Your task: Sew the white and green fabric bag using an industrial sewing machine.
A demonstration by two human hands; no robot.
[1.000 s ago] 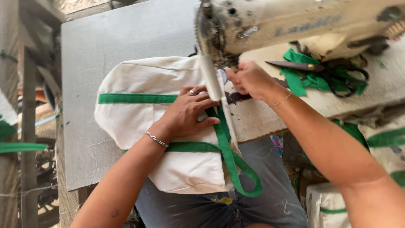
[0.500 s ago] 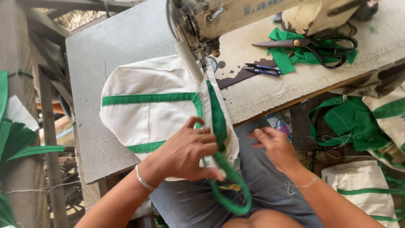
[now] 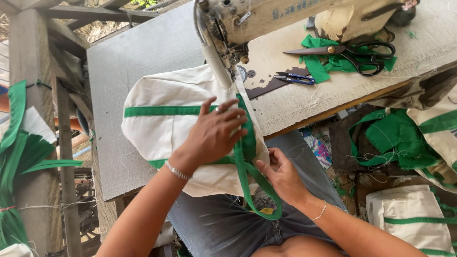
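Note:
A cream cloth bag point(image 3: 166, 126) with green webbing trim lies under the head of an old sewing machine point(image 3: 247, 19) on a grey table. My left hand point(image 3: 214, 133) lies flat on the bag with fingers spread, pressing cloth and the green strap point(image 3: 247, 143) beside the needle. My right hand point(image 3: 281, 173) is at the table's near edge, pinching the bag's lower corner where the green strap loop point(image 3: 262, 200) hangs over my lap.
Large black scissors point(image 3: 352, 50) rest on green scraps point(image 3: 323, 64) at the right of the machine, with small blue snips point(image 3: 295, 77) nearby. Finished cream and green bags point(image 3: 419, 214) pile at the lower right. Green strap bundles point(image 3: 19, 157) hang on a wooden post at left.
My right hand dropped from the needle area to my lap, then rose to the bag's lower edge. My left hand slid back up flat onto the bag by the needle.

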